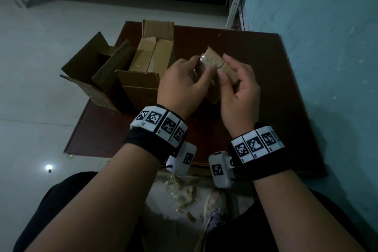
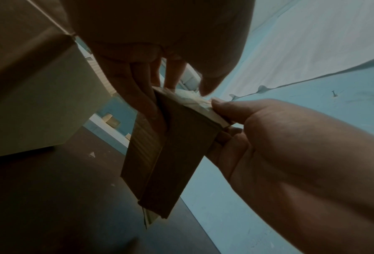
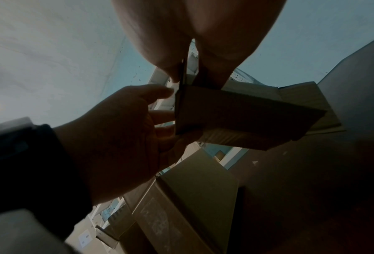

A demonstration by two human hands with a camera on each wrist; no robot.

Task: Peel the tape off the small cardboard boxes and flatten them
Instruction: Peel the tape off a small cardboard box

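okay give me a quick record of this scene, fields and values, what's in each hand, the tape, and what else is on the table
held item: small cardboard box, lifted above the table
left hand: grips the box's left side, fingers at the tape
right hand: holds the box's right side, thumb on top
tape: clear, still across the box's top
table: dark red-brown
also on table: two larger open cartons, at the left
floor: peeled tape scraps near the feet

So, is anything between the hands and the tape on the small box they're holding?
Nothing visible: both the left hand and right hand already grip the small box, fingers at the clear tape on its top.
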